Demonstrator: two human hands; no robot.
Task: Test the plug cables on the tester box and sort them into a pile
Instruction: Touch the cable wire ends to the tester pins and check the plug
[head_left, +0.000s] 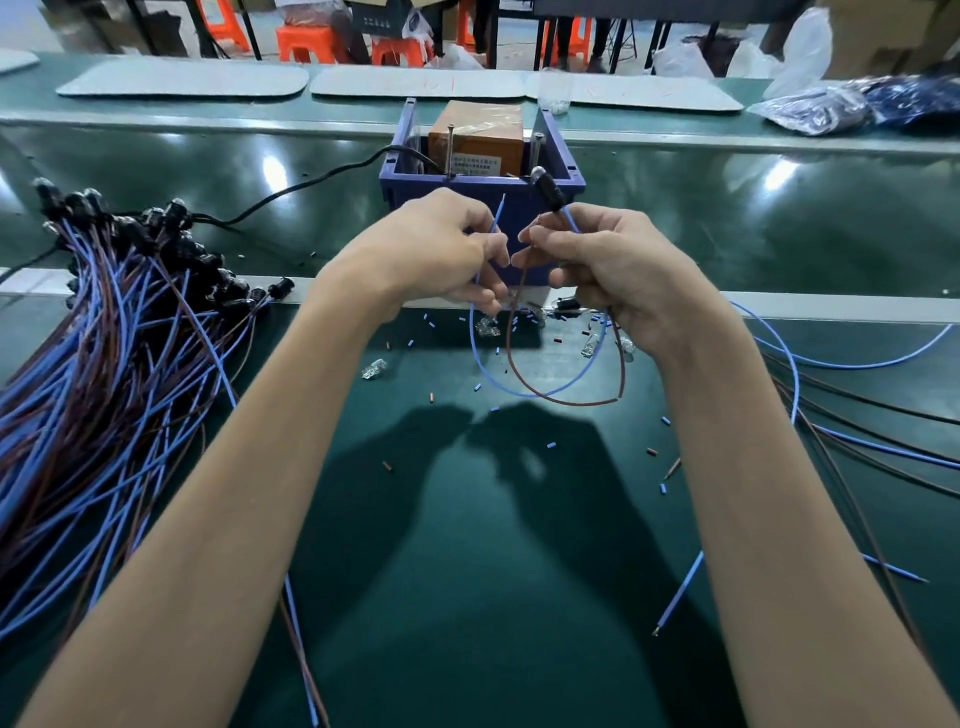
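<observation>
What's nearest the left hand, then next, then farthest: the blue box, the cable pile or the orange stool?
1. Blue box, just behind the left hand.
2. Cable pile, off to the left.
3. Orange stool, far at the back.

cable pile (119, 332) left | tester box (478, 132) centre, behind | loose cables (793, 374) right

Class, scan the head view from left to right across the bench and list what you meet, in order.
Pile of plug cables → left hand → right hand, both hands gripping one plug cable → loose cables.
</observation>
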